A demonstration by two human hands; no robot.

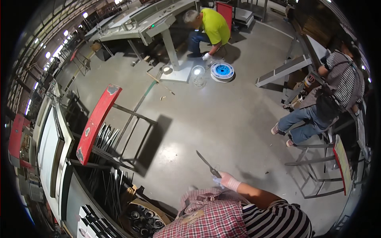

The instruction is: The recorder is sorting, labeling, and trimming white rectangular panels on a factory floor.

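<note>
Near: right hand [230,182] holds a knife [206,163] out above the floor [222,123], fingers [218,181] wrapped round its handle, blade pointing away. Left hand: cannot make out. Step, I judge: handling the knife; next move calls for a firm grip. Farther: red stool [97,123] left; beyond, stick [160,83], blue-centred reel [222,71] and crouching worker [216,26] obstruct the way ahead.

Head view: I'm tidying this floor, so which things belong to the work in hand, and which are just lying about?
In hand:
dark long-bladed tool, held in the right hand

Seemingly just standing or lying about:
red-topped stool
open carton, lower left
</note>
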